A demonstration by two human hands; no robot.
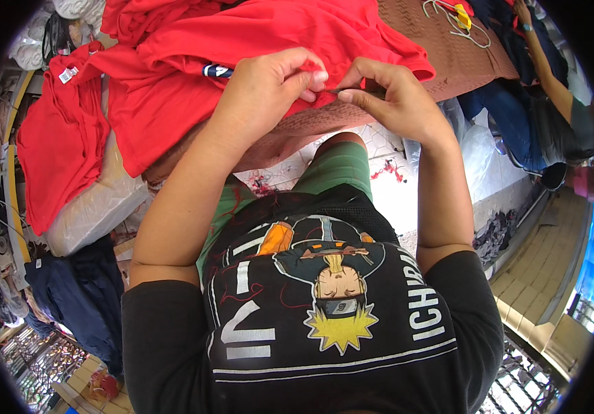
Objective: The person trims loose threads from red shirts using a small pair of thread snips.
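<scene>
Red cloth (255, 48) lies heaped on the brown-covered surface (462, 55) just ahead of the person, near enough to work on while seated. In the head view, the left hand (269, 86) has its grip closed, pinching a bit of cloth edge taut. The right hand (397, 96) meets it, fingertips closed on a thin dark tool (355, 90), too small to identify. More red garments (55, 138) drape at left.

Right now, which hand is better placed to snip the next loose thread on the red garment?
Right, probably. The right hand holds a thin dark tool, perhaps a thread snip, pointed at the spot where the left hand pinches the red garment taut.
</scene>
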